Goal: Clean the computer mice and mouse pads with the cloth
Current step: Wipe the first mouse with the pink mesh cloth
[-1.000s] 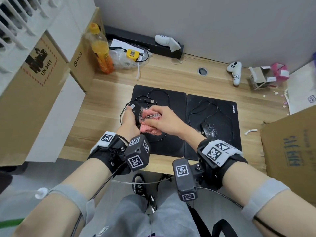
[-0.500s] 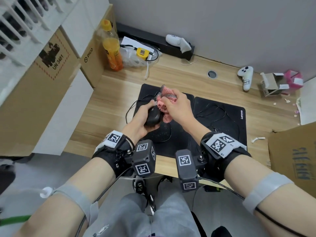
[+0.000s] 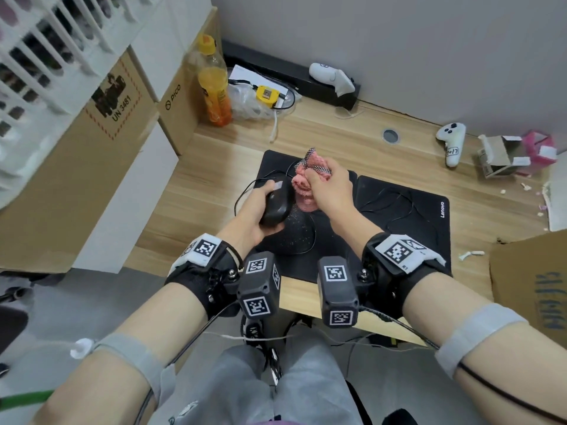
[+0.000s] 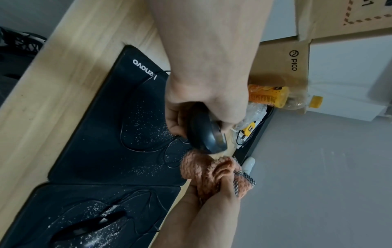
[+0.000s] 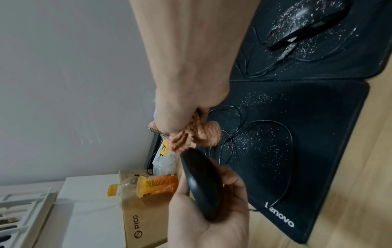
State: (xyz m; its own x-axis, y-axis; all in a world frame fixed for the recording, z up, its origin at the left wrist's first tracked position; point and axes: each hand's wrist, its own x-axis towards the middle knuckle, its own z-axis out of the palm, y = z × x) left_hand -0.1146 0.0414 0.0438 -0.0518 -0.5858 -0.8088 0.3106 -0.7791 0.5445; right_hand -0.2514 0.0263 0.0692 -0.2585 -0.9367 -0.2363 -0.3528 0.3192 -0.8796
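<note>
My left hand (image 3: 260,207) grips a black wired mouse (image 3: 276,204), lifted and tilted above the left black mouse pad (image 3: 306,262). A bunched pink cloth (image 3: 306,185) is clenched in my right hand (image 3: 331,191) and touches the mouse's far right side. In the left wrist view the cloth (image 4: 210,171) sits just below the mouse (image 4: 205,134). White specks dust both pads. A second, speck-covered mouse (image 5: 307,21) lies on the right Lenovo pad (image 3: 414,240); my right forearm hides it in the head view.
An orange drink bottle (image 3: 214,87) and a plastic bag with a yellow gadget (image 3: 267,96) stand at the back left beside cardboard boxes (image 3: 181,99). Two white controllers (image 3: 331,76) (image 3: 451,142), a torn small box (image 3: 500,154) and a big carton (image 3: 534,286) lie to the right.
My left hand has lifted the mouse off the left pad and tilted it. The right hand moved the cloth from the mouse's top to its far right side.
</note>
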